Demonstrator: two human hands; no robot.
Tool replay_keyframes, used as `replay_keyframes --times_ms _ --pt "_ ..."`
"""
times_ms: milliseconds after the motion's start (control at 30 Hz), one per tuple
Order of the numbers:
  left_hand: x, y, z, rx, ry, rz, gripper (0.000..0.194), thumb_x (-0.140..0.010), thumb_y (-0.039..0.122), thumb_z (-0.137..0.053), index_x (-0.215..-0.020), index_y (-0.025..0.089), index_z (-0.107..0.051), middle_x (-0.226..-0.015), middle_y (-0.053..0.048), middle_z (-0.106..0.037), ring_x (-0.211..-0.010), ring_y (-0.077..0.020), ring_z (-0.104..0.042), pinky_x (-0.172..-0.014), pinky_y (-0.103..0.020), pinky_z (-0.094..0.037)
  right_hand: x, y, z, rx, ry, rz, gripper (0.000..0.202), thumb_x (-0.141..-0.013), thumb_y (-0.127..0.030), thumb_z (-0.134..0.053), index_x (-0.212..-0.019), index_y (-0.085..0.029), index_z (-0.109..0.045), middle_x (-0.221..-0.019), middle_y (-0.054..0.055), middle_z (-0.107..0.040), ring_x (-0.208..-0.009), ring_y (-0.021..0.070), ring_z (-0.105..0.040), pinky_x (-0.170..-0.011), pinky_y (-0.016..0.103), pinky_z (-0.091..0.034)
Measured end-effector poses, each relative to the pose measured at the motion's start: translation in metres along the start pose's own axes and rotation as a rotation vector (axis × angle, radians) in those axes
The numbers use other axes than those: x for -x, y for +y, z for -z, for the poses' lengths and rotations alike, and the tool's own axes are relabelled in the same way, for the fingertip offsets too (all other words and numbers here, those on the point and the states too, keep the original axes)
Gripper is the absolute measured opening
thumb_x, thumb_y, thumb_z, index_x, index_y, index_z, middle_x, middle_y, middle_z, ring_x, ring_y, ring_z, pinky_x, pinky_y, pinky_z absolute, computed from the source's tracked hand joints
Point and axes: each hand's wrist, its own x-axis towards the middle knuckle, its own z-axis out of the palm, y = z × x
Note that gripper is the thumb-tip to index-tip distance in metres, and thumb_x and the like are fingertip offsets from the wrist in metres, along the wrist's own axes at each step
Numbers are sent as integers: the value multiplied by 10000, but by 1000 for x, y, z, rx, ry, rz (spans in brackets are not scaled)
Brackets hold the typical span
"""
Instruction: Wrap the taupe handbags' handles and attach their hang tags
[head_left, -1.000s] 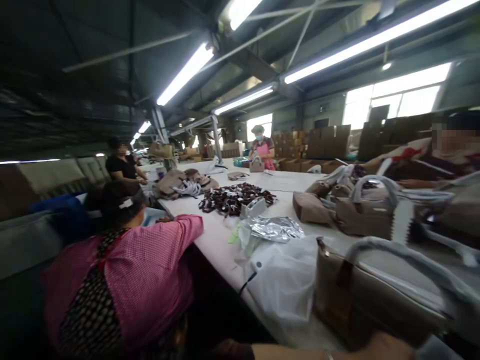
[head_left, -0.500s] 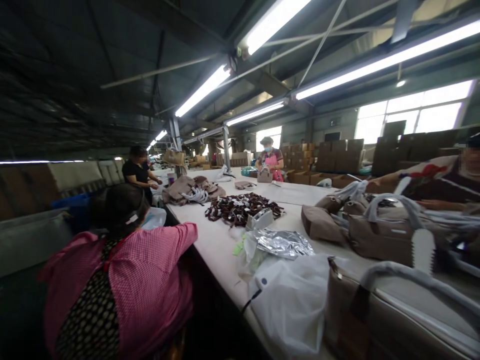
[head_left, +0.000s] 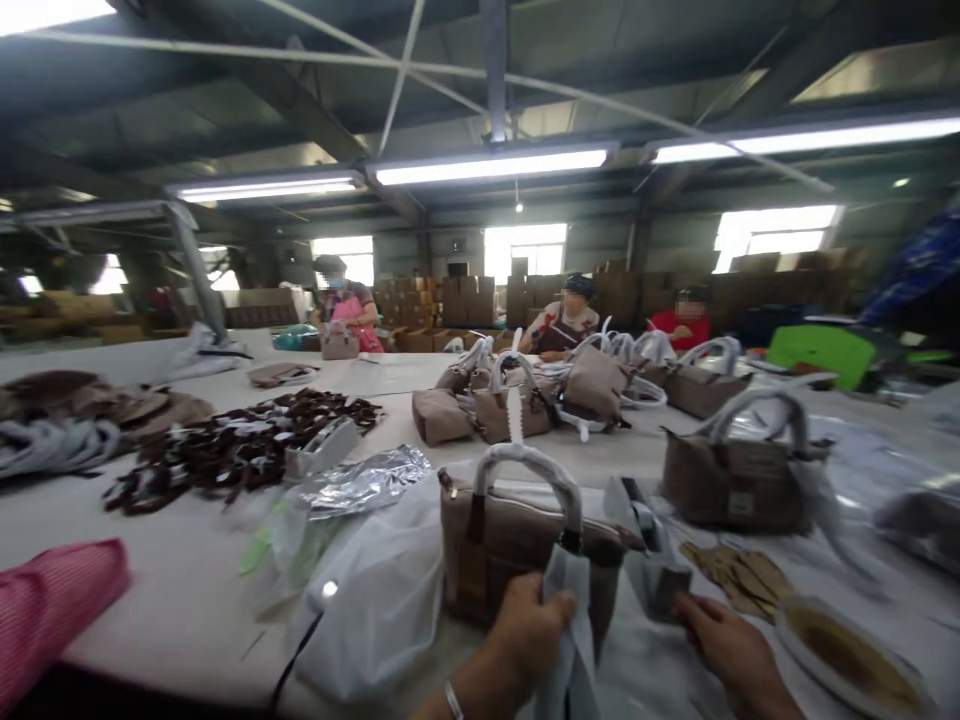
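Observation:
A taupe handbag [head_left: 525, 535] with a paper-wrapped handle stands upright at the table's near edge. My left hand [head_left: 525, 625], with a bracelet at its wrist, is closed around a pale grey wrapped strap [head_left: 571, 600] in front of the bag. To the right, my right hand [head_left: 724, 635] has its fingertips at the near end of a grey box-like tape dispenser [head_left: 652, 560] beside the bag. A white plastic bag [head_left: 375, 600] lies against the handbag's left side.
Silver foil [head_left: 367, 483] and a heap of dark brown straps [head_left: 240, 450] lie left. Several taupe bags [head_left: 514, 405] sit beyond, another bag [head_left: 742, 475] right. A tape roll [head_left: 851, 650] is near right. Several people work across the table; a pink sleeve [head_left: 60, 610] shows left.
The view has swung right. Both my hands have come into view, the left at the grey strap and the right at the dispenser. The pink-clothed co-worker is mostly out of frame.

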Motion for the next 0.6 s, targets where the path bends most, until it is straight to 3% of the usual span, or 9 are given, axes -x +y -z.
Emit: replay_keyframes --times_ms 100,200,300,400,500,600 --pt "-1 1 2 4 -1 -9 303 -738 406 -727 -810 115 -677 -628 -18 -541 -538 -122 -437 -495 -237 -308 -14 15 -6 38 -121 -107 372 -588 -596 -548 -475 -265 -675 -558 77 -674 -583 302 -655 -541 400 -481" --pt "2 5 3 -21 1 -7 311 -738 417 -731 -798 117 -671 -616 -16 -547 -528 -127 -453 -494 -240 -336 1 8 -1 2 -126 -74 394 -627 -593 -576 -566 -229 -715 -592 79 -678 -602 275 -629 -572 376 -465" --pt "5 10 2 -64 13 -18 336 -720 434 -745 -782 112 -669 -618 -23 -570 -530 -130 -465 -489 -237 -346 33 -30 16 -194 -224 58 406 -746 -570 -617 -735 -180 -730 -600 42 -636 -547 184 -542 -534 307 -422" --pt "5 12 1 -132 22 -78 317 -733 413 -728 -765 103 -665 -635 -34 -595 -544 -129 -484 -495 -225 -352 55 -82 25 -336 -439 250 347 -809 -484 -651 -705 -155 -693 -617 24 -613 -565 133 -502 -548 264 -404" --pt "4 13 1 -185 2 -112 284 -777 385 -676 -793 101 -668 -686 -51 -638 -565 -139 -522 -513 -224 -375 63 -121 17 -382 -616 342 286 -832 -420 -666 -747 -150 -709 -648 21 -643 -585 122 -526 -570 247 -423" --pt "5 16 2 -261 -6 -151 285 -796 393 -662 -820 109 -677 -740 -66 -678 -623 -172 -582 -561 -244 -419 64 -138 -1 -349 -658 419 246 -840 -361 -654 -734 -147 -714 -639 13 -645 -601 126 -560 -587 242 -440"
